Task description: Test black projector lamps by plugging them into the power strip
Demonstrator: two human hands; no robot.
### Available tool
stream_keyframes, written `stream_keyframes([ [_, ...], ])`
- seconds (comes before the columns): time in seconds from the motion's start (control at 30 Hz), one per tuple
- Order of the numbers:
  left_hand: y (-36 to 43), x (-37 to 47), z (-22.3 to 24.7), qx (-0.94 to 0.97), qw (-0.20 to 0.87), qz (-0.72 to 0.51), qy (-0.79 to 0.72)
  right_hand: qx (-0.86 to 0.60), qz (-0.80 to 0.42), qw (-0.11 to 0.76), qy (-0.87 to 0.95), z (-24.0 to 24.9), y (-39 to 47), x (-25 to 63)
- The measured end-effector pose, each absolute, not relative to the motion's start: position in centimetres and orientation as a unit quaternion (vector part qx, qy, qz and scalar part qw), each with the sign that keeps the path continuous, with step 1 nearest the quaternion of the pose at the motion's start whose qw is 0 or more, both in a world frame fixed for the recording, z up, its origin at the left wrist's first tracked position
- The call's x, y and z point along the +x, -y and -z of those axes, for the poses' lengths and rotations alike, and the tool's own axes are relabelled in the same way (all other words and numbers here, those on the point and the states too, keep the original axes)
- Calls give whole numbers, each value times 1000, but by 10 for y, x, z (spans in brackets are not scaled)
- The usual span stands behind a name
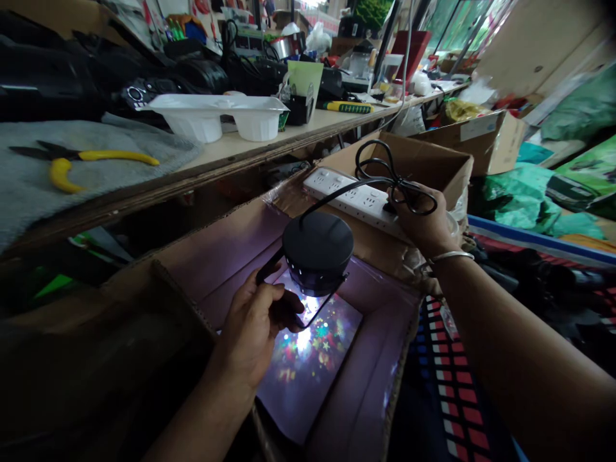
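A narrow bangle [452, 255], silvery and smooth, circles the wrist just behind the right hand [423, 221]; its curved band catches a pale shine, and its far side is hidden. Behind the bangle, the right forearm [520, 327] is bare and widens away from the hand. The left hand [250, 321] is bare, as is the left forearm [206, 407] behind it. Shadow blurs the left fingertips.

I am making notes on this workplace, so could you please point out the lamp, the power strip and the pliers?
Lamp [318, 242]: head view, on top of its black housing.
Power strip [355, 201]: head view, on its white socket face.
Pliers [99, 155]: head view, on a yellow handle.
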State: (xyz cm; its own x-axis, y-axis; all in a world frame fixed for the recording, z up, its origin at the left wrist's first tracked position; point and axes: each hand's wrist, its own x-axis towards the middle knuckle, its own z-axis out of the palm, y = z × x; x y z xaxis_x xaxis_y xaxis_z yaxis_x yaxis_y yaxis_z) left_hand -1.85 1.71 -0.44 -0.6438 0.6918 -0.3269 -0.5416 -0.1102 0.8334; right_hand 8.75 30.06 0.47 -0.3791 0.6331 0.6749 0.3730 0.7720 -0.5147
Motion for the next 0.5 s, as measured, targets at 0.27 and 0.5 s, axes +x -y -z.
stream_keyframes([
  [0.27, -18, -18, 5, 76, 407, -744, -524, -313, -147, 455, 820, -8, -297, 88],
  [0.5, -17, -18, 6, 81, 406, -743, -526, -330, -142, 438, 824, -9, -295, 89],
])
